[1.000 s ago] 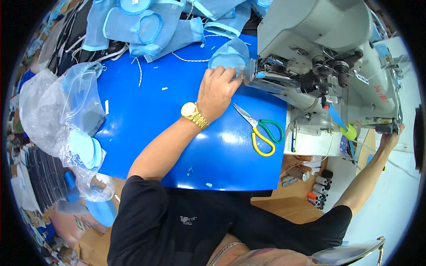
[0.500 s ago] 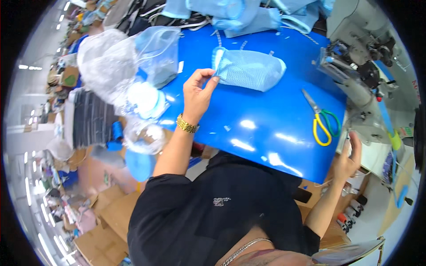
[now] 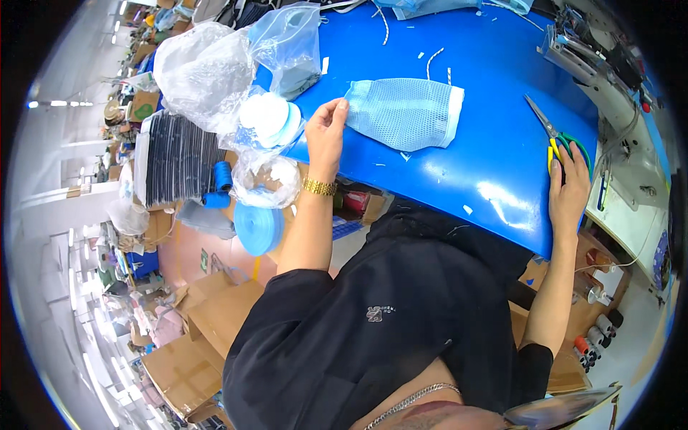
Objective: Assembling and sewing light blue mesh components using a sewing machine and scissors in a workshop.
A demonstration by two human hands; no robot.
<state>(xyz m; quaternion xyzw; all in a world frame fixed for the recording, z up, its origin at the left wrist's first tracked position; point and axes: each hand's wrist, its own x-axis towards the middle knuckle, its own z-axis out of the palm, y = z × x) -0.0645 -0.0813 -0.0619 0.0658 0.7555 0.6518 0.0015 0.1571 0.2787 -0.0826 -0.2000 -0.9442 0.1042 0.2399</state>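
Note:
My left hand (image 3: 327,132) pinches the left end of a light blue mesh bag (image 3: 405,115), which lies fairly flat across the blue table mat (image 3: 401,172) with its pale band on the right. My right hand (image 3: 570,179) grips the yellow and green handles of the scissors (image 3: 542,118), fingers curled over them; the steel blades point away toward the back left. Loose white cord pieces (image 3: 431,61) lie just beyond the bag.
Clear plastic bags (image 3: 201,72) and white discs (image 3: 265,118) sit at the mat's left, near dark stacked sheets (image 3: 172,161) and a blue roll (image 3: 256,229). A sewing machine (image 3: 602,100) stands at the right. More blue fabric (image 3: 430,7) lies at the back.
My left hand has drawn the mesh bag leftward, away from the machine, and it now lies flatter. My right hand has left the machine and moved onto the scissors. The view has shifted.

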